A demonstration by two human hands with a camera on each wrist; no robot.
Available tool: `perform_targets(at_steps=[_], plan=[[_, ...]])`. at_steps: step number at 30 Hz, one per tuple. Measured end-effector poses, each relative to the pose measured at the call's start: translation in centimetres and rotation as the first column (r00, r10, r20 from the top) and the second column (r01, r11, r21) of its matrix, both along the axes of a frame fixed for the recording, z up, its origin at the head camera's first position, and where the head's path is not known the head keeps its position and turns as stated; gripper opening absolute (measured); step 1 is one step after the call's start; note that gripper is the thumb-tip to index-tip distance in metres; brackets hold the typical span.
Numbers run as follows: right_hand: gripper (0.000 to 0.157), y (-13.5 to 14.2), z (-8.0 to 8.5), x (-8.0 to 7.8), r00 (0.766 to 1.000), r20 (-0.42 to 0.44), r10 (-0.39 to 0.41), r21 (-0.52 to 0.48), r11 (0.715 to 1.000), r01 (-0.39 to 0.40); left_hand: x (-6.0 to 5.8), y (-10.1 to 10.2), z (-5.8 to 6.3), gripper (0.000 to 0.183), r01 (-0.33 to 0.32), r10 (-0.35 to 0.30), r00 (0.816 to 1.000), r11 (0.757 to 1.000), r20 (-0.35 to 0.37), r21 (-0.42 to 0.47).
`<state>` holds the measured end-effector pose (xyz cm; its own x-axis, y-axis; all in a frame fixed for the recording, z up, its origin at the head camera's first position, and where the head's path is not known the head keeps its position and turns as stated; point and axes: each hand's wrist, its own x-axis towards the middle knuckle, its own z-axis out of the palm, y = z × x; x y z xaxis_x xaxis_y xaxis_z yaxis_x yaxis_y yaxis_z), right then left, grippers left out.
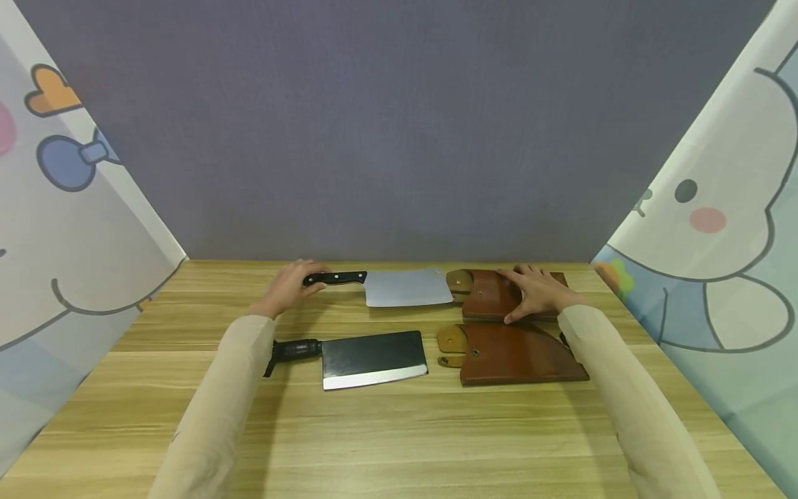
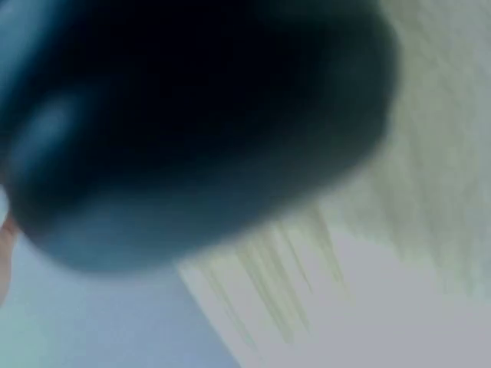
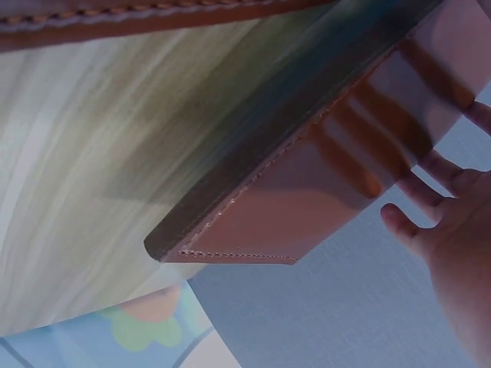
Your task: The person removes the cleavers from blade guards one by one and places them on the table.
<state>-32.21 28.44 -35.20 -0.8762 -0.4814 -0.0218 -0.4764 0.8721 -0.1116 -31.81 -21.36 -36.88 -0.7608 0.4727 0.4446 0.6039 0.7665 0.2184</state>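
Note:
Two cleavers and two brown leather sheaths lie on the wooden table. At the back, my left hand (image 1: 291, 285) has its thumb and fingers either side of the black riveted handle of the silver cleaver (image 1: 408, 287), at the handle's end. A dark-bladed cleaver (image 1: 373, 357) with a black handle lies nearer me, partly under my left forearm. My right hand (image 1: 535, 290) is spread over the back leather sheath (image 1: 489, 294); in the right wrist view its fingers cast shadows on the leather. The front leather sheath (image 1: 520, 353) lies by my right forearm.
A grey panel (image 1: 399, 132) stands along the table's back edge, with cartoon-printed sheets at both sides. Each sheath has a tan strap at its left end. A large dark blurred shape (image 2: 207, 115) fills much of the left wrist view.

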Motion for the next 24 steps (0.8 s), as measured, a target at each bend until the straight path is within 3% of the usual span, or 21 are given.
perform_targets(at_steps=[16,24], plan=[[0.106,-0.6,-0.3,-0.2,1.000,-0.014,0.001,0.000,1.000,-0.001,0.2,-1.6,-0.2,0.031,0.003,-0.003,1.000,1.000,0.031,0.025],[0.107,-1.4,-0.4,-0.6,1.000,0.023,-0.014,-0.020,1.000,0.014,0.4,-2.9,-0.6,0.031,-0.018,0.017,0.999,1.000,0.051,0.005]])
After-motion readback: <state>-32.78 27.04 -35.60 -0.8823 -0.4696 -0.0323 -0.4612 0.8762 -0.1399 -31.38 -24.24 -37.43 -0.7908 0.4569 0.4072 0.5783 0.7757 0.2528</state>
